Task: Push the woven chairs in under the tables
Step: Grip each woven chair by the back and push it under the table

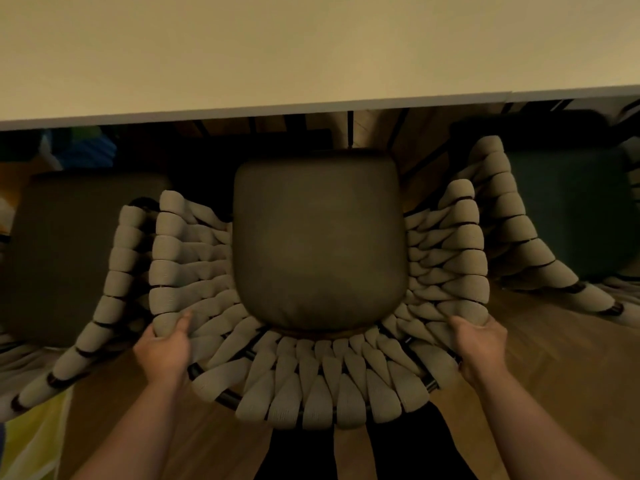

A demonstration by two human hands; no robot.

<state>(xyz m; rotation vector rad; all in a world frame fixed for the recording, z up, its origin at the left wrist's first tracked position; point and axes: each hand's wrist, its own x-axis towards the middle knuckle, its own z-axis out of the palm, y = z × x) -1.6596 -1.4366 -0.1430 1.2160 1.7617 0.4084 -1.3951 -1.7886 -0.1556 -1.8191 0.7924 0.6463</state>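
A woven chair (311,379) with a thick pale rope back and a grey-brown seat cushion (318,244) stands right below me. Its front reaches toward the edge of the pale table (311,57) at the top of the view. My left hand (166,348) grips the left side of the curved woven back, thumb over the rim. On the right side of the same rim, my right hand (479,344) is closed. A second woven chair (86,258) sits on the left and a third woven chair (554,230) on the right, both close beside the middle one.
The table edge (256,112) runs across the view, with dark legs and frames in shadow beneath it. Wooden floor (540,344) shows to the right and below. A yellow-green patch (31,441) lies at the lower left corner.
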